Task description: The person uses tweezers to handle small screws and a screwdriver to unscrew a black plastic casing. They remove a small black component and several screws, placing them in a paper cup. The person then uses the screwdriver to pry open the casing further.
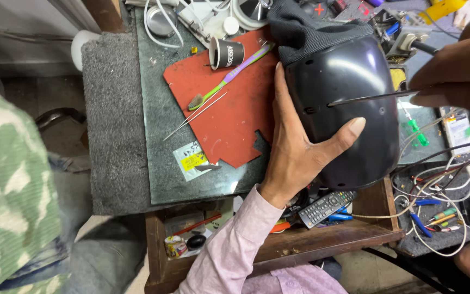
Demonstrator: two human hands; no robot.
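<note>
A glossy black plastic device shell (pixel 349 81) with a dark fabric front lies on the workbench. My left hand (pixel 295 147) clasps its near side, thumb pressed across the shell's back. My right hand (pixel 455 73) at the right edge grips a long thin screwdriver (pixel 371 98), whose tip sits in a hole on the shell's back.
A red mat (pixel 229 114) holds a green-and-purple toothbrush (pixel 229 76), thin metal tweezers (pixel 194 117) and a tipped dark paper cup (pixel 226 53). An open wooden drawer (pixel 327 239) below holds a remote control (pixel 326 208) and small tools. Cables and pliers (pixel 436 212) crowd the right side. A person in a camouflage sleeve (pixel 12 196) is at the left.
</note>
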